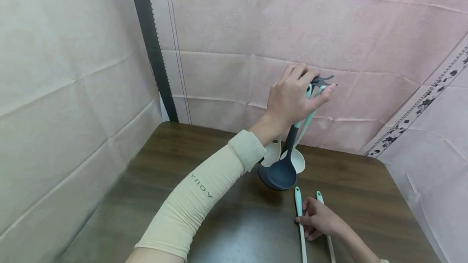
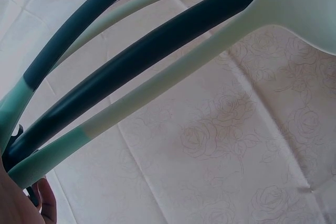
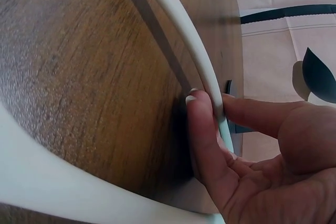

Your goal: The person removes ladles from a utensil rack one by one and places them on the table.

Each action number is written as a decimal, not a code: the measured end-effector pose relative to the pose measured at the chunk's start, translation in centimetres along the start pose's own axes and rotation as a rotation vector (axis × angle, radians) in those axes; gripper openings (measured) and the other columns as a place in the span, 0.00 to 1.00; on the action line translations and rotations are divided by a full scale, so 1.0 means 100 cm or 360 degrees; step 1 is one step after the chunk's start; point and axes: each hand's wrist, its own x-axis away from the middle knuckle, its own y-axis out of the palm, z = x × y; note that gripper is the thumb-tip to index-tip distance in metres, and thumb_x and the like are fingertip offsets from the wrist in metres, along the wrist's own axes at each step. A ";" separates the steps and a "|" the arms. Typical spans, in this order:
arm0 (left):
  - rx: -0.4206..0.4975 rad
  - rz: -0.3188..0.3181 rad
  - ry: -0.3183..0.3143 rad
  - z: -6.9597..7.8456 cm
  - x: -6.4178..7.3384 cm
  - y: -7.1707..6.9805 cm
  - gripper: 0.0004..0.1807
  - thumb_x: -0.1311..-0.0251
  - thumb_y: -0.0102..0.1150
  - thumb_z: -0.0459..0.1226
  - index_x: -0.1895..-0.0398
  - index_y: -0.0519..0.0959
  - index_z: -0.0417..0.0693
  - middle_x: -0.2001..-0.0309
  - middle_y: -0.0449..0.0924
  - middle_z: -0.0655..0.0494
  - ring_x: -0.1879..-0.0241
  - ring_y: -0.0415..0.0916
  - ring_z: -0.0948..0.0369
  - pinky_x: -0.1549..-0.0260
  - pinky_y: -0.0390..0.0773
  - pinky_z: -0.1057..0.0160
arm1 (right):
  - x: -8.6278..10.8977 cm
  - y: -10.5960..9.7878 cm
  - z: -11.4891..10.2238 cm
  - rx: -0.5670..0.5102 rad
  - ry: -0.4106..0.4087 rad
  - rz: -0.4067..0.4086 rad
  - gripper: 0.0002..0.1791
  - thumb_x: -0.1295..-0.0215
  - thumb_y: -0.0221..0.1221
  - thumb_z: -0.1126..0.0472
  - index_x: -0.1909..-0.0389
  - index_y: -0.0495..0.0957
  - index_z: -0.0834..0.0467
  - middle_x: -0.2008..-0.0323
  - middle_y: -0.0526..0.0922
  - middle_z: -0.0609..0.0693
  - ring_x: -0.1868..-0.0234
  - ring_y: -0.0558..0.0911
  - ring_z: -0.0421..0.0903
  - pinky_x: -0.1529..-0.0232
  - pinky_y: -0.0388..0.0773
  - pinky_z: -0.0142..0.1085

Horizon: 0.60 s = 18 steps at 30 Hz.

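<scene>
My left hand (image 1: pixel 292 92) grips the dark hooked top (image 1: pixel 321 80) of a utensil stand, its thumb over a mint handle. From the stand hang a dark ladle (image 1: pixel 283 173) and white spoons (image 1: pixel 299 160). The stand's dark post (image 2: pixel 136 61) runs between the handles in the left wrist view. Lower right, my right hand (image 1: pixel 319 219) pinches the white shaft of a mint-handled utensil (image 1: pixel 298 202) between thumb and fingers. A second mint-handled utensil (image 1: pixel 330 248) lies just right of it, partly behind the hand. The heads of both are out of the head view.
The brown wooden table (image 1: pixel 219 214) has rounded back corners. Pale patterned cloth (image 1: pixel 226 23) hangs close behind it and at both sides. A dark strip (image 1: pixel 153 48) runs down the cloth at the back left.
</scene>
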 end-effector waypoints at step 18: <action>0.0004 -0.0053 -0.0023 0.000 0.000 -0.004 0.28 0.31 0.56 0.65 0.43 0.86 0.58 0.50 0.79 0.63 0.44 0.74 0.62 0.67 0.76 0.71 | 0.000 -0.002 0.002 -0.0021 0.0020 -0.0022 0.25 0.27 0.67 0.59 0.44 0.63 0.66 0.66 0.81 0.59 0.73 0.86 0.50 0.72 0.87 0.44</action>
